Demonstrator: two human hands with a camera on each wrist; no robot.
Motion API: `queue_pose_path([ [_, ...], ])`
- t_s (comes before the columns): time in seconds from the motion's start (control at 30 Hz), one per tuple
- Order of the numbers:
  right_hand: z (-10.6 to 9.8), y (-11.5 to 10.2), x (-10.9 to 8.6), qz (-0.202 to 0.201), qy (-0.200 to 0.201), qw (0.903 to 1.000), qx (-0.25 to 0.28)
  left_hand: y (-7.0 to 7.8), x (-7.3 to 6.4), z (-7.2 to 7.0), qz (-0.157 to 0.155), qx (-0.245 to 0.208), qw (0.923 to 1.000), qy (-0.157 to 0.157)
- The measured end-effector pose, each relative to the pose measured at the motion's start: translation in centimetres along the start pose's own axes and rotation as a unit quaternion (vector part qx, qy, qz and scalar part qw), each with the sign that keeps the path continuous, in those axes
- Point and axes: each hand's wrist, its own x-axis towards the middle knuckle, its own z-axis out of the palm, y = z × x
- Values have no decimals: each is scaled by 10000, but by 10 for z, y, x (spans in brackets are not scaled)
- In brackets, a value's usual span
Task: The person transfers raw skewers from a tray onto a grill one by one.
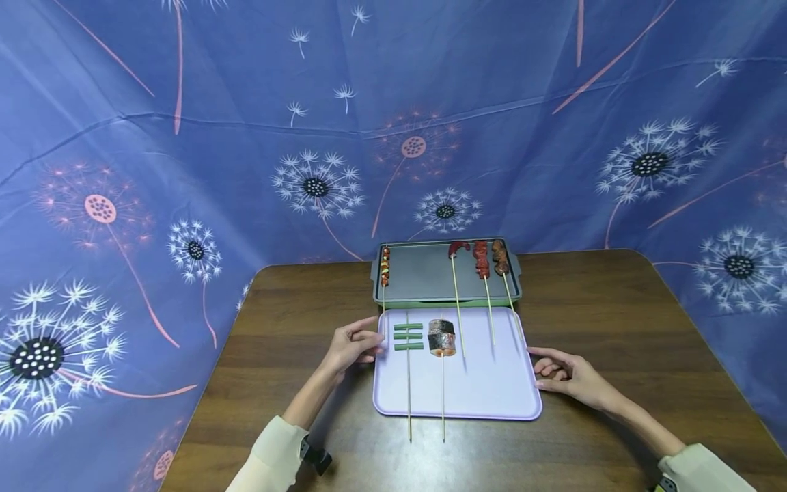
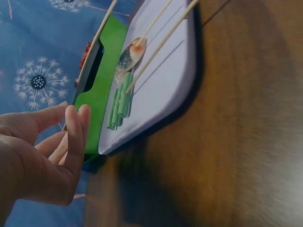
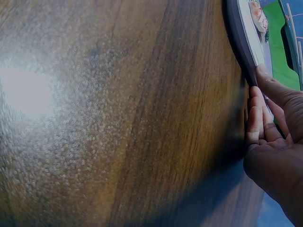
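My left hand, at the left rim of the pale lilac tray, pinches the thin stick of a skewer of small red, white and green pieces. That skewer's food end lies on the left side of a dark griddle tray with a green outside. At the opposite rim, my right hand grips the lilac tray, thumb at the edge and the other fingers curled beside it. On the lilac tray lie a skewer of green stalk pieces and one with dark-skinned fish chunks.
A red chili skewer, a red meat skewer and a brown meat skewer lie on the griddle's right side, their sticks reaching over the lilac tray. Two sticks overhang its front rim. Blue dandelion cloth hangs behind the wooden table.
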Motion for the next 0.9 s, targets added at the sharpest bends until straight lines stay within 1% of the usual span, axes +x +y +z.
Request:
queue_pose_path([
  [0.1,1,0,0,-35,-11,10000,54,-6,-11,-1,-32,124,9998,-159],
  [0.2,0,1,-1,-31,0,10000,28,-13,-21,0,-61,187,9988,-439],
  [0.33,-1,2,-1,82,-2,10000,48,-20,-36,6,-63,225,9967,-774],
  [0.47,-1,2,-2,218,-35,9998,30,-26,-49,13,-14,210,9944,-1034],
  [0.6,-2,2,-3,232,-49,9997,-5,-31,-62,17,-42,207,9913,-1299],
  [0.77,-1,3,-1,113,-42,9999,-15,-37,-76,23,-175,331,9883,-1481],
  [0.9,0,3,0,34,-59,10000,71,-43,-86,29,-243,401,9872,-1521],
])
